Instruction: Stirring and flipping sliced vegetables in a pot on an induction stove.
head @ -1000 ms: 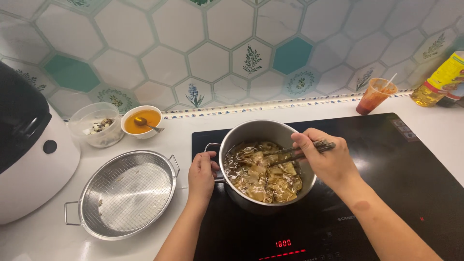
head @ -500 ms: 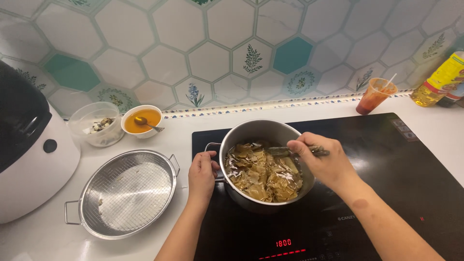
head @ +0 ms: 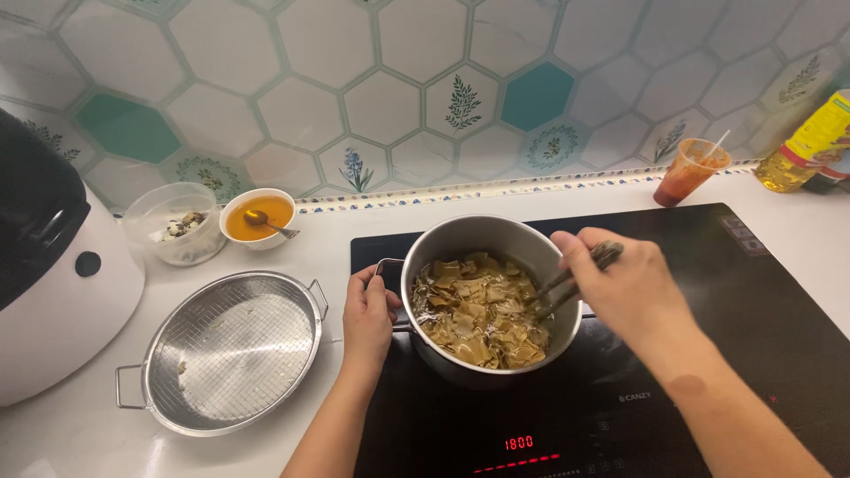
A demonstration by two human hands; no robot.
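Observation:
A steel pot [head: 460, 237] full of flat brownish pieces of food in liquid [head: 478, 310] stands on a black induction cooktop [head: 753, 301]. My left hand [head: 367, 314] grips the pot's left handle. My right hand [head: 624, 283] holds a pair of dark chopsticks [head: 567, 285] whose tips reach down into the food on the pot's right side.
An empty steel mesh strainer with two handles [head: 232, 350] lies left of the pot. Behind it are a small bowl of orange sauce with a spoon [head: 257, 217] and a clear tub [head: 173, 226]. A white appliance [head: 53, 274] stands far left. A plastic cup of red sauce [head: 686, 173] and an oil bottle [head: 810, 142] stand at the back right.
My right hand has shifted to the pot's right side and the chopsticks now point down-left into the food. My left hand stays on the handle.

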